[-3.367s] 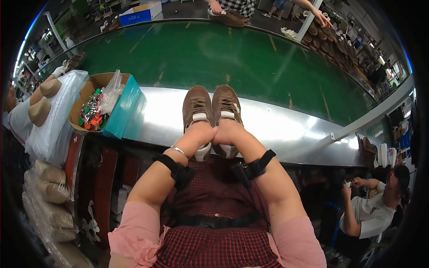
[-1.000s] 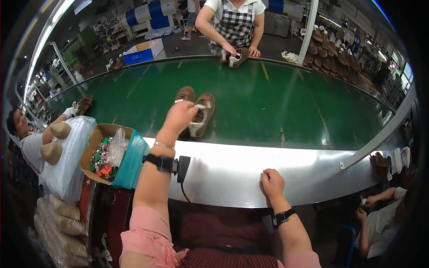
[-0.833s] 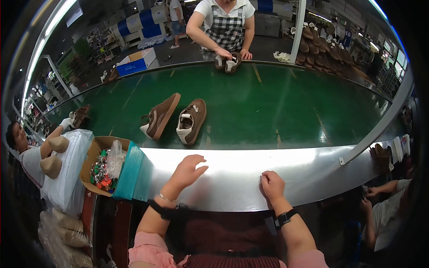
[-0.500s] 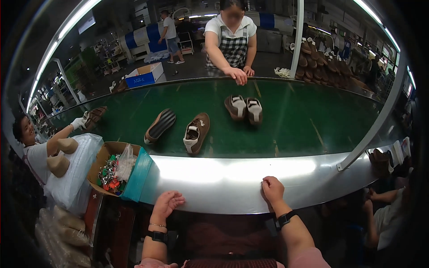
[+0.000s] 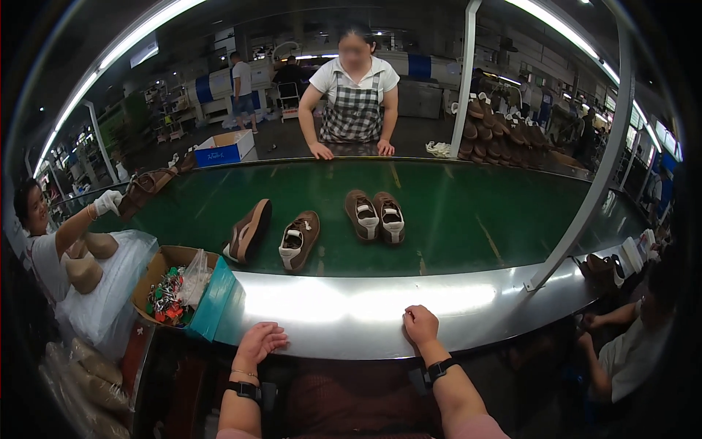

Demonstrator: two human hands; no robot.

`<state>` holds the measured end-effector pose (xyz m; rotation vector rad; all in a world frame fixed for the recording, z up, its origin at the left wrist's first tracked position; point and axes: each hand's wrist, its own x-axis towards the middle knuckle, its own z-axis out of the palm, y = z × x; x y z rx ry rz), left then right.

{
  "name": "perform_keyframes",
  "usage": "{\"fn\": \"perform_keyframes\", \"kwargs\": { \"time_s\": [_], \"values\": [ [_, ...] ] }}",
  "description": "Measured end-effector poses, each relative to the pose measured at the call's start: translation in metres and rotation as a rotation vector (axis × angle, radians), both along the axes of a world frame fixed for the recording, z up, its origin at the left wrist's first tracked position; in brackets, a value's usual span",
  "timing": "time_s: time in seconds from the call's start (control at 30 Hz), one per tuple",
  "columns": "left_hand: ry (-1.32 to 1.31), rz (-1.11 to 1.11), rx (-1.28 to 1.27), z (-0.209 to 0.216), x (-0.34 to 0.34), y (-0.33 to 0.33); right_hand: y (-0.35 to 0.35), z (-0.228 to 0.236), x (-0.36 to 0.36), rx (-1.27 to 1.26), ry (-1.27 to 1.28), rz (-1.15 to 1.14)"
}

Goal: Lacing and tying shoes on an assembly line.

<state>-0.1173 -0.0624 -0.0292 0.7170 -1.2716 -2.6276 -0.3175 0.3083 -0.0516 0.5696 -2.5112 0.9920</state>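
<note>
Both hands were empty. The left hand [image 5: 259, 342] hung open with loose fingers just below the near edge of the shiny steel rim [image 5: 351, 304] of the worktop, close beside the teal-sided cardboard box of small coloured tags [image 5: 183, 291]. The right hand [image 5: 420, 325] rested on that rim, fingers curled under in a loose fist and gripping nothing.

The nearest pair of brown low-top shoes with white heel tabs lay on the green conveyor belt [image 5: 468, 212], well beyond both hands: one shoe tipped on its side [image 5: 247, 231], its mate upright just beside it [image 5: 299, 239]. A second, neater brown pair [image 5: 374, 216] sat further along, nearer the person in a checked apron [image 5: 353, 102] standing across the belt.

Judging from this, the step looked like a pause between pairs, the shoes lying free on the belt and nothing in hand. Taking up another item would have called for a reach, as nothing lay within the fingers' range; the tag box was closest to the left hand.
</note>
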Motion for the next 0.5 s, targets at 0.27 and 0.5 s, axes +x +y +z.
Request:
{"fn": "perform_keyframes", "kwargs": {
  "time_s": [0.27, 0.5],
  "values": [
    [-0.032, -0.06, -0.022, 0.013, 0.004, 0.003, -0.008, -0.002, -0.009, 0.042, -0.011, 0.012],
    [0.062, 0.086, -1.166, 0.15, 0.052, -0.016, 0.004, -0.007, -0.015, -0.085, -0.039, 0.019]
  ]
}}
